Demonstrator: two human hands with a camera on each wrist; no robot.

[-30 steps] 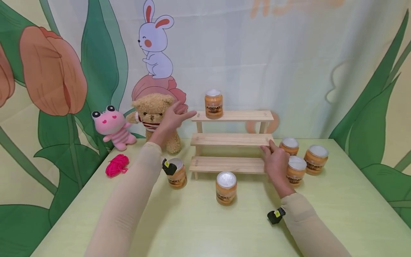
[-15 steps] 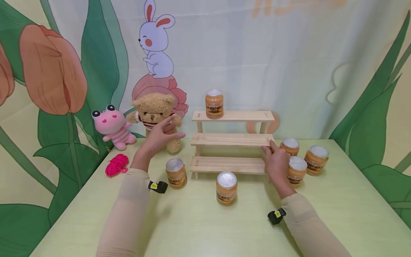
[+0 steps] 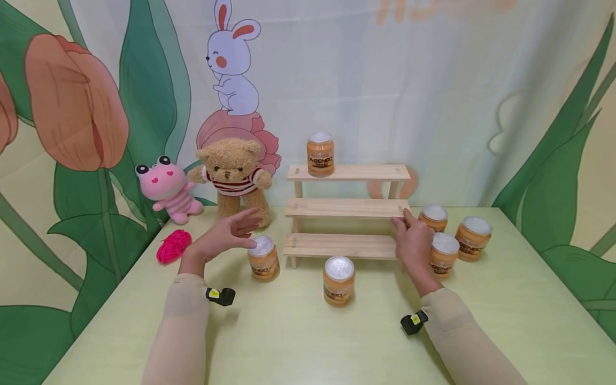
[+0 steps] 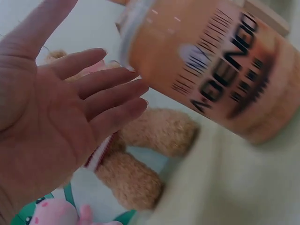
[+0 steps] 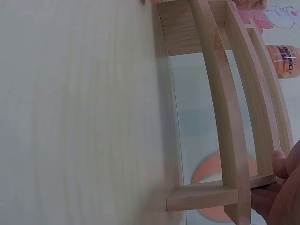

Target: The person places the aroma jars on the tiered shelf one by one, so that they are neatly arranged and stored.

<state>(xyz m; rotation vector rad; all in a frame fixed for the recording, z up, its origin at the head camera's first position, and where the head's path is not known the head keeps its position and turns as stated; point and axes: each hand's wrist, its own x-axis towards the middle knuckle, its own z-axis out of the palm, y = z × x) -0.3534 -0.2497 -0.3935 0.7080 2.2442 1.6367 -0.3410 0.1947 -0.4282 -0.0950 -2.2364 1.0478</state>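
Note:
My left hand [image 3: 223,238] is beside an orange jar [image 3: 263,266] with a silvery lid, left of the wooden three-tier rack [image 3: 341,207]. Its fingers are extended and the thumb is spread apart. In the left wrist view, the palm [image 4: 47,117] faces the labelled jar [image 4: 220,70]; whether a fingertip touches it, I cannot tell. My right hand [image 3: 415,243] grips the right end of the rack's middle tier, thumb on top. The right wrist view has the thumb [image 5: 280,164] on the rack's wood, other fingers underneath and partly hidden. Another jar [image 3: 320,158] stands on the top tier, towards the left.
One jar [image 3: 339,283] stands in front of the rack. Several more, among them a jar [image 3: 474,240], cluster at the right. A teddy bear [image 3: 233,179], a pink frog toy [image 3: 166,187] and pink yarn [image 3: 174,247] are at the left. A printed curtain [image 3: 457,96] hangs behind.
My left hand has come down and left, from the top tier's left end past the teddy bear to the left jar. My right hand has stayed on the rack.

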